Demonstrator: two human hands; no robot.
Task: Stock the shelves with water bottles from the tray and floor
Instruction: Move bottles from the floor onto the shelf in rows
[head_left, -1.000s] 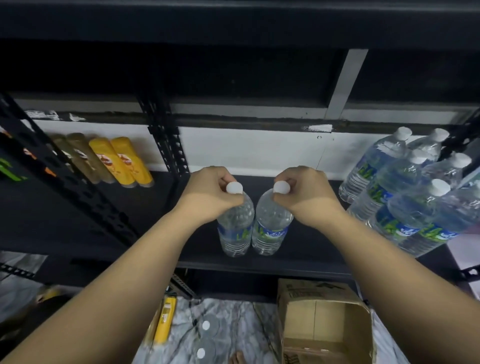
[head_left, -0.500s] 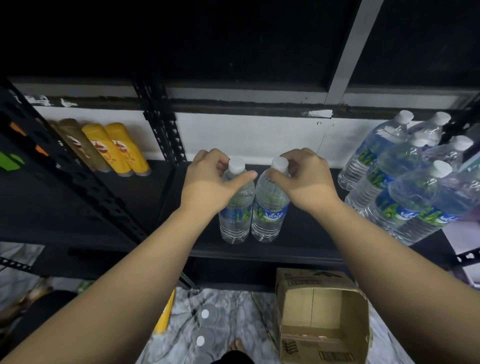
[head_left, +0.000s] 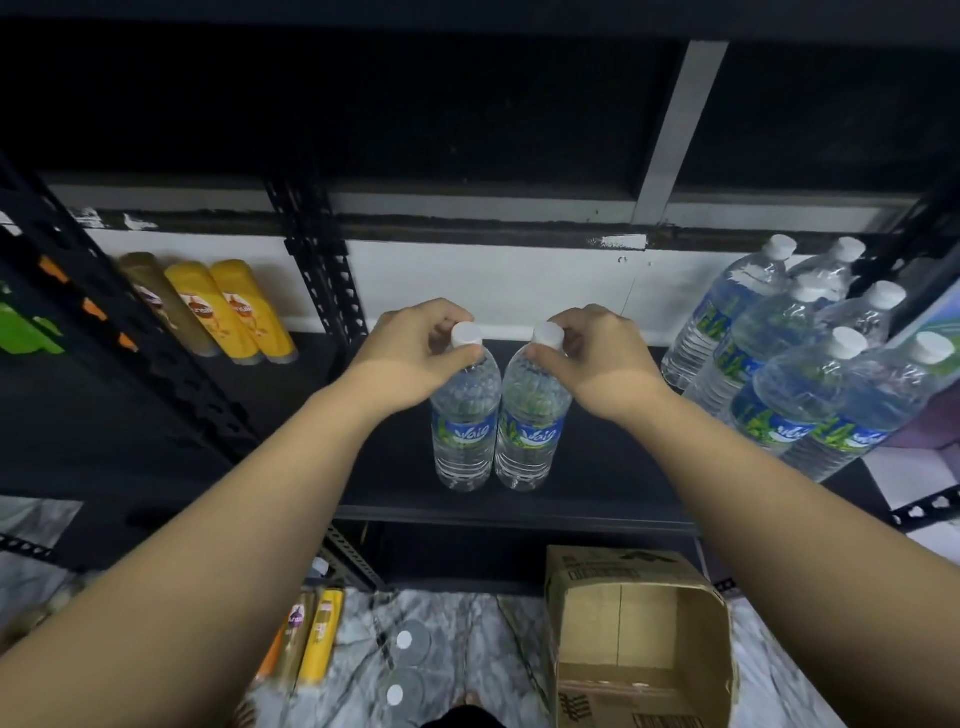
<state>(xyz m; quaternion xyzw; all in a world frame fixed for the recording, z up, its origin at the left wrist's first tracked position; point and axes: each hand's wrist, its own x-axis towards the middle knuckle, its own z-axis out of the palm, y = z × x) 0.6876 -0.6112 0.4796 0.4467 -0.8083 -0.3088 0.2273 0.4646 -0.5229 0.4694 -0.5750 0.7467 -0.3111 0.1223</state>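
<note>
I see two clear ribbed plastic water bottles standing upright and touching side by side on the matte black shelf (head_left: 597, 499), near its front edge. My left hand (head_left: 410, 358) pinches the left bottle (head_left: 464, 421) at its neck, thumb and curled fingers closing just under the smooth white cap; my right hand (head_left: 597, 364) takes the right bottle (head_left: 531, 421) the same way. Each grip is closed tight round its neck, with no gap showing. Both bottles carry a glossy blue and green label band round the middle, with horizontal ridges moulded below it.

To the right, on the same shelf, a cluster of larger bottles (head_left: 795, 384) of the same kind stands packed together. On the left bay three slim tubes (head_left: 208, 306), one brownish and two yellow, stand against the white wall. Perforated black steel uprights (head_left: 322, 265) frame the bays. Below, an open corrugated cardboard box (head_left: 639, 639) sits on the marble-patterned floor (head_left: 467, 639), where two more bottle caps (head_left: 400, 665) show.
</note>
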